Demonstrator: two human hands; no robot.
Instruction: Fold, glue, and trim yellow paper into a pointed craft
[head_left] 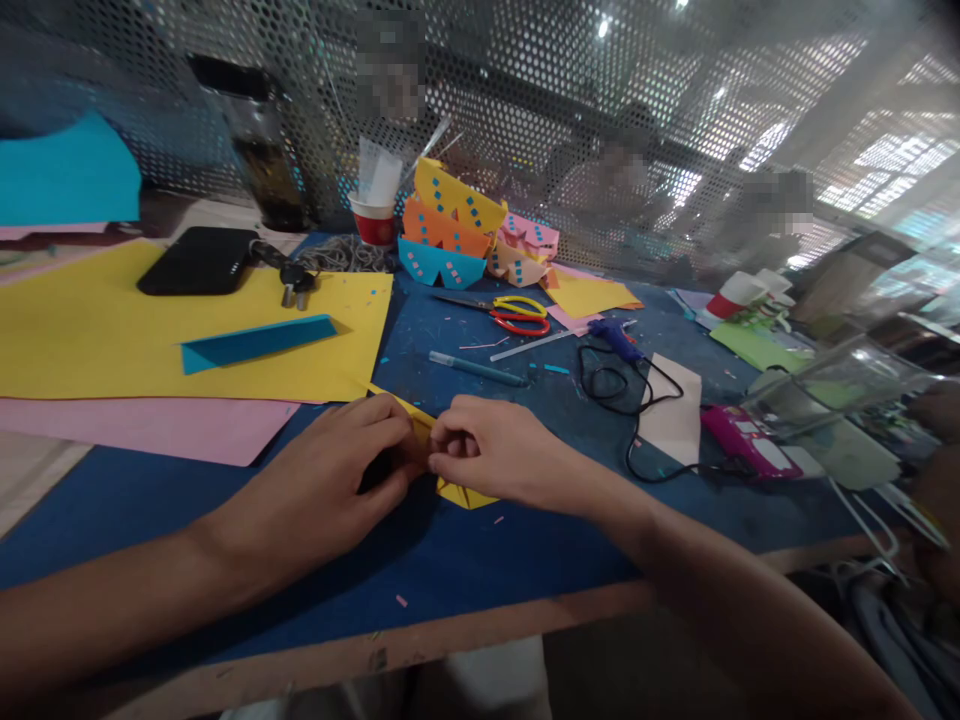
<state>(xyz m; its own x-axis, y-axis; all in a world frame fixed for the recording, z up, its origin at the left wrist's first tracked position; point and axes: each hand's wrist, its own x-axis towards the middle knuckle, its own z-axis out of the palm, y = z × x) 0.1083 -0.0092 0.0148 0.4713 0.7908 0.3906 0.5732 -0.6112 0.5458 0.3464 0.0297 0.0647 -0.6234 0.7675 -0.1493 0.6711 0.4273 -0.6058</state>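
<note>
Both hands meet over a piece of folded yellow paper [466, 495] near the front of the blue table. My left hand [356, 455] curls around the paper's left part, thumb and fingers closed on it. From the right, my right hand [487, 450] pinches the same paper with its fingertips bent in. Much of the paper is hidden under the hands; a yellow strip shows above them and a creased, pointed end below. Just beyond lies a capped pen [478, 369].
Scissors [510, 313], a glue gun [619, 340] with a looped black cord, and folded paper pieces [450, 230] stand farther back. A blue folded strip [259, 343], phone [199, 260] and keys [294, 283] lie on yellow sheets at left. A pink box [750, 440] sits right.
</note>
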